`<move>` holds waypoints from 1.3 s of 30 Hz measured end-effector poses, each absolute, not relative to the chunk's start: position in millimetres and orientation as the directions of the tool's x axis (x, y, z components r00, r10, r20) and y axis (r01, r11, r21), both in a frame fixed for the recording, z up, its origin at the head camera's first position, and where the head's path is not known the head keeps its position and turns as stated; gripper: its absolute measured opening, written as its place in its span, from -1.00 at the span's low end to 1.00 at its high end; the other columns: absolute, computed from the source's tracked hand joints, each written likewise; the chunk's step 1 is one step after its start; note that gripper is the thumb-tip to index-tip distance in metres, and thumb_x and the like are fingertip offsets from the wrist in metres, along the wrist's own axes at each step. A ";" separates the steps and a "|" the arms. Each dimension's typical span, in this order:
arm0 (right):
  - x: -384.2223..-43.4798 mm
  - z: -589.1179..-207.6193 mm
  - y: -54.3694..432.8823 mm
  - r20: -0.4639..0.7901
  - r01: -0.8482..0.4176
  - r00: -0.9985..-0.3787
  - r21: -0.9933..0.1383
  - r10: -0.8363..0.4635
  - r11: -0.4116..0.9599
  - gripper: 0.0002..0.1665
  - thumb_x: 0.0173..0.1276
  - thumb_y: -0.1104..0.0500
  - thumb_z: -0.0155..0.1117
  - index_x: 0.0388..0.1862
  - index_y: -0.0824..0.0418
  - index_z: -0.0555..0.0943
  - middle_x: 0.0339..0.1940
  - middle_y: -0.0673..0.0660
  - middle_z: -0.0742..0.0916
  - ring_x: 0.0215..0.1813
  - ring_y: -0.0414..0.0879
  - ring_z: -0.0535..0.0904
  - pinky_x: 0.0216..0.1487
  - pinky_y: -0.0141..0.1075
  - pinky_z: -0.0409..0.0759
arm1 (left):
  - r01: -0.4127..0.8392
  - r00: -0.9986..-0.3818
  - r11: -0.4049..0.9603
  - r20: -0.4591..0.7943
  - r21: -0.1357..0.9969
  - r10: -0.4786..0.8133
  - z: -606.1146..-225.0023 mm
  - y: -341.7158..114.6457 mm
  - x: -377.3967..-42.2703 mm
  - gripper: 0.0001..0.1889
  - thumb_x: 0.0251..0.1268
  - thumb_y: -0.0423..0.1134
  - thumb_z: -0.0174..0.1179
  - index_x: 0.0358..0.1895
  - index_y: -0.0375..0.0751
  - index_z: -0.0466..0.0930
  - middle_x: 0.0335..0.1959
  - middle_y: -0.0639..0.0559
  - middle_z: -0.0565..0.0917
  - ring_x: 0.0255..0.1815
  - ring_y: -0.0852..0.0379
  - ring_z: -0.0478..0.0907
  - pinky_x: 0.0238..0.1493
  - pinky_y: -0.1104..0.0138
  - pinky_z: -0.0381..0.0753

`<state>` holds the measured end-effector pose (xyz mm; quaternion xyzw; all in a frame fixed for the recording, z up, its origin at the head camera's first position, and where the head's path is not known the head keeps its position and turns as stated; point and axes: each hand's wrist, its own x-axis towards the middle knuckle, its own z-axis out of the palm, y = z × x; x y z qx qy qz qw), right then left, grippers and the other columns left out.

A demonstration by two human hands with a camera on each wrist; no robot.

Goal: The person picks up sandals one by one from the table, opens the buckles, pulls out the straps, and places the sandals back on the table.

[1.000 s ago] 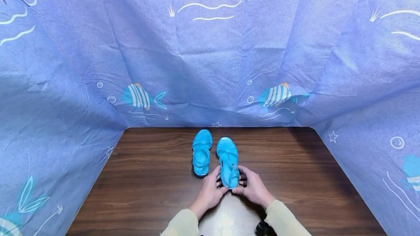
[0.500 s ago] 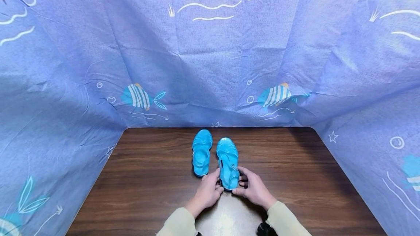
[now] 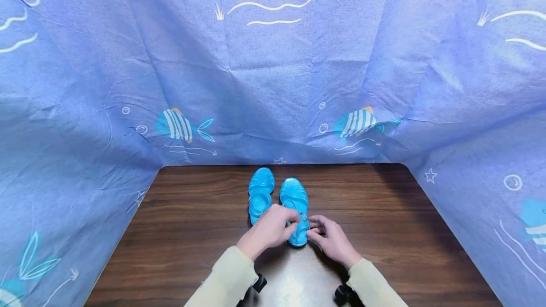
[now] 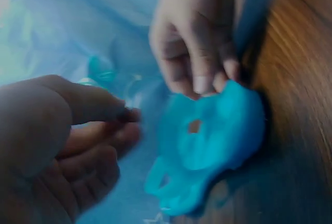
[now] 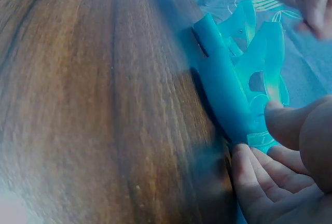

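Observation:
A pair of glossy blue sandals lies on the table, toes toward the back. Beside the nearer, right-side sandal (image 3: 293, 189) is my right hand (image 3: 332, 240); in the right wrist view its thumb and fingers hold the edge of that blue sandal (image 5: 225, 89). My left hand (image 3: 270, 229) hovers over the same sandal, close to its strap and buckle, fingers bent and thumb near the index finger. Nothing shows clearly between those fingertips in the blurred left wrist view. The other sandal (image 3: 261, 184) stands to the left, its heel partly hidden by my left hand.
The dark wood-grain table (image 3: 187, 236) ends at a blue cloth backdrop (image 3: 273, 94) printed with fish, which also hangs along both sides. Black wrist mounts (image 3: 259, 282) sit under the cuffs of pale sleeves (image 3: 232, 274).
My left hand has left the sandal's heel and moved up and right over its strap. The right hand stays beside it, its thumb shifted forward from the heel. The view has shifted slightly.

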<state>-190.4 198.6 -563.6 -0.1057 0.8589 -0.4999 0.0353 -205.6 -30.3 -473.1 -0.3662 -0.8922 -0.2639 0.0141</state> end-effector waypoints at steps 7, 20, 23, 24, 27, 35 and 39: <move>-192.6 -565.3 193.0 0.085 -0.168 -0.977 -0.871 -0.194 0.462 -0.67 0.42 0.26 0.47 0.11 0.29 0.66 -0.09 0.10 0.82 -0.16 -0.19 0.77 -0.06 -0.39 0.72 | 0.756 -0.650 0.603 0.180 0.256 0.739 -486.7 -6.8 -232.9 -0.81 0.50 -0.33 0.30 0.06 -0.13 0.80 -0.02 0.09 0.79 0.08 0.16 0.71 0.16 0.35 0.66; -196.7 -564.3 193.5 0.098 -0.158 -0.986 -0.832 -0.138 0.532 -0.87 0.40 0.30 0.47 -0.11 0.18 0.74 -0.27 -0.03 0.81 -0.25 -0.25 0.72 -0.17 -0.38 0.69 | 0.720 -0.663 0.655 -0.049 0.229 0.747 -496.9 9.0 -254.1 -0.83 0.49 -0.31 0.32 -0.01 -0.01 0.84 -0.12 0.17 0.77 -0.05 0.28 0.68 -0.07 0.44 0.67; -197.2 -562.7 193.7 0.102 -0.153 -0.987 -0.830 -0.123 0.537 -0.90 0.42 0.29 0.45 -0.12 0.16 0.77 -0.32 -0.05 0.79 -0.32 -0.27 0.68 -0.27 -0.38 0.65 | 0.714 -0.666 0.652 -0.040 0.255 0.745 -499.6 9.2 -256.1 -0.83 0.49 -0.32 0.31 -0.02 -0.03 0.84 -0.12 0.17 0.77 -0.03 0.27 0.68 -0.04 0.43 0.68; -197.2 -562.1 193.7 0.102 -0.150 -0.988 -0.831 -0.118 0.536 -0.90 0.42 0.28 0.45 -0.12 0.15 0.77 -0.33 -0.05 0.79 -0.33 -0.27 0.67 -0.31 -0.38 0.64 | 0.715 -0.665 0.649 -0.034 0.261 0.746 -500.6 9.4 -256.8 -0.84 0.49 -0.32 0.31 -0.03 -0.03 0.83 -0.12 0.17 0.77 -0.03 0.27 0.68 -0.04 0.43 0.68; -197.4 -560.4 193.3 0.104 -0.139 -0.990 -0.835 -0.097 0.532 -0.91 0.41 0.28 0.46 -0.14 0.14 0.77 -0.35 -0.04 0.79 -0.35 -0.28 0.67 -0.37 -0.39 0.63 | 0.718 -0.662 0.641 -0.017 0.272 0.749 -502.3 9.3 -257.9 -0.85 0.48 -0.32 0.32 -0.03 -0.05 0.82 -0.12 0.15 0.76 -0.03 0.26 0.68 -0.03 0.44 0.67; -196.6 -560.5 192.9 0.139 -0.152 -0.988 -0.838 -0.064 0.524 -0.92 0.37 0.25 0.52 -0.19 0.16 0.77 -0.36 -0.06 0.80 -0.35 -0.28 0.68 -0.38 -0.37 0.65 | 0.745 -0.638 0.600 0.051 0.291 0.768 -506.4 6.0 -258.2 -0.85 0.47 -0.34 0.33 -0.02 -0.10 0.82 -0.09 0.11 0.74 0.00 0.23 0.68 0.02 0.46 0.65; -196.5 -561.5 192.3 0.180 -0.182 -0.982 -0.819 -0.058 0.544 -0.89 0.36 0.20 0.54 -0.20 0.19 0.79 -0.38 -0.10 0.79 -0.35 -0.31 0.67 -0.30 -0.38 0.66 | 0.754 -0.633 0.592 0.072 0.286 0.771 -507.5 4.6 -257.4 -0.86 0.46 -0.34 0.34 -0.04 -0.08 0.82 -0.09 0.11 0.74 -0.01 0.24 0.68 0.01 0.48 0.64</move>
